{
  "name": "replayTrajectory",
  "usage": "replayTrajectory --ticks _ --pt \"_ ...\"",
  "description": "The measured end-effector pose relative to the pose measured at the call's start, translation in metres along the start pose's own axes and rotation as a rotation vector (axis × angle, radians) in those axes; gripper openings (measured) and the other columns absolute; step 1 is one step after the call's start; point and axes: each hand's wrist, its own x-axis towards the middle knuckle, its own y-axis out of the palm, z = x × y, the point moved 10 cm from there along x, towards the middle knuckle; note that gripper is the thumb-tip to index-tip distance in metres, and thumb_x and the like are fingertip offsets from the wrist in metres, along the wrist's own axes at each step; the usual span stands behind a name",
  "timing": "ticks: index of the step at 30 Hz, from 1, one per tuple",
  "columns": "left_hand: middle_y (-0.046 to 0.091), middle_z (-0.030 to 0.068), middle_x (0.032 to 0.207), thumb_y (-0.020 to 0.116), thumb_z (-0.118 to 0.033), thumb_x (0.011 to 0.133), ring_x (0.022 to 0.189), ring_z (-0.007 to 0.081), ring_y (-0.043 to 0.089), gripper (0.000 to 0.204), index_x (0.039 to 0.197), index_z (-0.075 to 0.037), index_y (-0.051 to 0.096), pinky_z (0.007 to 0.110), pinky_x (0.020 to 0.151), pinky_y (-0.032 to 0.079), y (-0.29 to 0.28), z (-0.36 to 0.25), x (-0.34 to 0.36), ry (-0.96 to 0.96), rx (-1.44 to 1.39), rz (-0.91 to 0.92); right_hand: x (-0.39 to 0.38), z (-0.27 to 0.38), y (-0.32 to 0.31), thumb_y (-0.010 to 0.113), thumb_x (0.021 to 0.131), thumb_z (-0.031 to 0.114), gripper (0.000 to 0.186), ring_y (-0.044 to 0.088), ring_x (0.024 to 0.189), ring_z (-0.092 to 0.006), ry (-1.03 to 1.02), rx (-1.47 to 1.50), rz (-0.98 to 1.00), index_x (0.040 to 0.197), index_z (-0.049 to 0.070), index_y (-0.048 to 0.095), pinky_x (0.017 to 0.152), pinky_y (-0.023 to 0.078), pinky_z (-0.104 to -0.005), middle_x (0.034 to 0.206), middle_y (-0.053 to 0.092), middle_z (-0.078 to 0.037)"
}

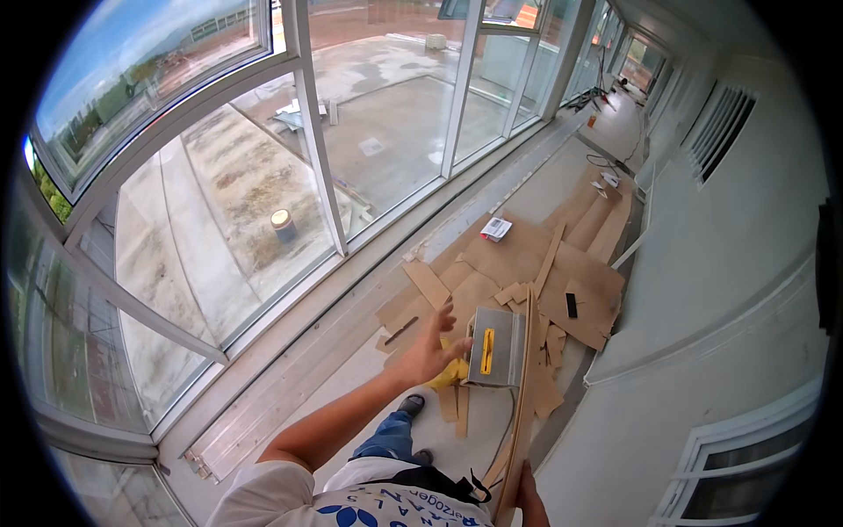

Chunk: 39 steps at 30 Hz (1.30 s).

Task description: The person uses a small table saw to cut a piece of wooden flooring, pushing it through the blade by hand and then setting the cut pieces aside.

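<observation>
My left hand (pixel 439 351) is raised with fingers apart beside a grey-topped, yellow-bodied table saw (pixel 499 351), which has a yellow insert in its top; nothing shows in the hand. My right hand (pixel 531 498) grips a long narrow wooden board (pixel 520 430) at the lower right, which runs upright or slanted along the saw's right side; I cannot tell its exact angle. Brown offcuts (pixel 450 410) and sheets of card or board (pixel 580 325) lie on the floor around and beyond the saw. A small black rectangular object (pixel 572 306) rests on one sheet.
Glazed window walls (pixel 378 114) line the left, above a floor track (pixel 299 334). A white wall (pixel 720 290) with windows runs along the right. A white-and-red package (pixel 495 229), pale tools (pixel 604 183) and cords (pixel 601 161) lie along the corridor floor, with more clutter at the far end.
</observation>
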Motion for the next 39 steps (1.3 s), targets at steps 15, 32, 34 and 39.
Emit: replayTrajectory --ticks 15,32,34,39 --pt "0.063 0.0123 0.135 0.067 -0.060 0.097 0.120 0.0227 0.061 0.080 0.142 0.005 0.054 0.037 0.101 0.051 0.182 0.144 0.112 -0.559 -0.866 0.003 -0.038 0.462 0.106 0.069 0.097 0.032 0.040 0.066 0.098 -0.0384 -0.778 -0.591 -0.666 0.115 -0.003 0.061 0.087 0.052 -0.0432 0.099 0.067 -0.022" --pt "0.055 0.0029 0.072 0.066 -0.072 0.091 0.070 0.0147 0.047 0.080 0.090 0.009 0.066 0.037 0.063 0.044 -0.209 0.351 0.219 -0.289 0.281 -0.530 0.017 -0.025 0.187 0.049 0.106 0.049 0.049 0.069 0.109 -0.0383 0.447 -1.058 0.336 0.123 0.008 0.070 0.095 0.053 -0.0478 0.122 0.072 -0.021" --pt "0.054 0.0038 0.069 0.069 -0.073 0.088 0.067 0.0155 0.046 0.082 0.087 0.009 0.065 0.039 0.061 0.044 -0.215 0.373 0.195 -0.386 0.393 -0.547 -0.002 -0.020 0.172 0.050 0.107 0.049 0.050 0.070 0.104 -0.0347 0.376 -0.572 0.242 0.123 0.006 0.071 0.091 0.054 -0.0460 0.118 0.073 -0.019" --pt "0.054 0.0095 0.061 0.074 -0.072 0.085 0.061 0.0194 0.048 0.081 0.080 0.009 0.067 0.043 0.059 0.044 -0.212 0.444 0.140 -0.683 0.665 -0.500 -0.058 -0.052 0.126 0.053 0.107 0.047 0.048 0.071 0.086 -0.0255 0.879 0.496 0.191 0.116 0.005 0.073 0.077 0.057 -0.0383 0.101 0.076 -0.014"
